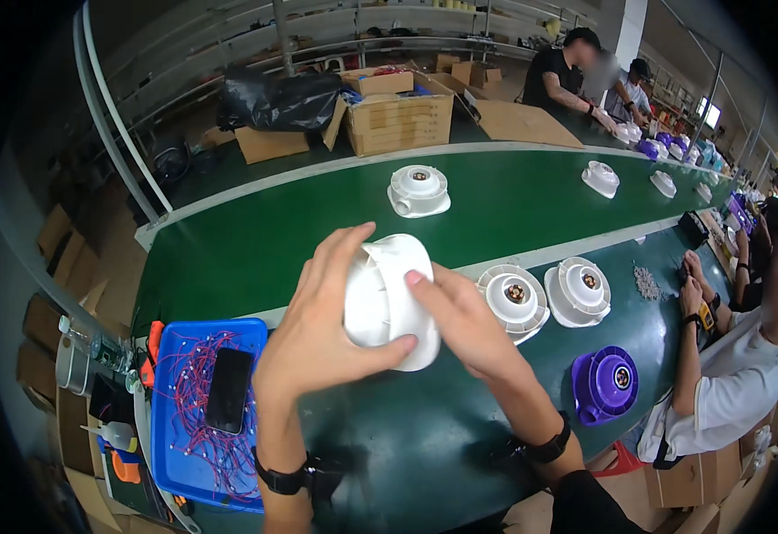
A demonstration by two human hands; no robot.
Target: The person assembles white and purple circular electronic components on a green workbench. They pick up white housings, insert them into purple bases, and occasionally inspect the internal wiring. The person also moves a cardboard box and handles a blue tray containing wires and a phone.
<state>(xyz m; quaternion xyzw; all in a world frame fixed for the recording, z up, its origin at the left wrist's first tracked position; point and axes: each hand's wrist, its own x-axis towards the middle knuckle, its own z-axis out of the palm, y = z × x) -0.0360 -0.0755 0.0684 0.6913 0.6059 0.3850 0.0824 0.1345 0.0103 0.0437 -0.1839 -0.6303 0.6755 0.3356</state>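
Head view | my left hand (318, 329) and right hand (460, 320) both clamped on white fan housing (384, 298) held above green bench (425, 427) | risk: smooth plastic slips from fingertips, drops onto bench

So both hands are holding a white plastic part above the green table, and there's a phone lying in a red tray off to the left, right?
Not quite: the tray is blue, not red. The head view shows the black phone lying in it on a tangle of red wires, to the person's left. The rest holds: the left hand and right hand both grip the white plastic part above the green table.
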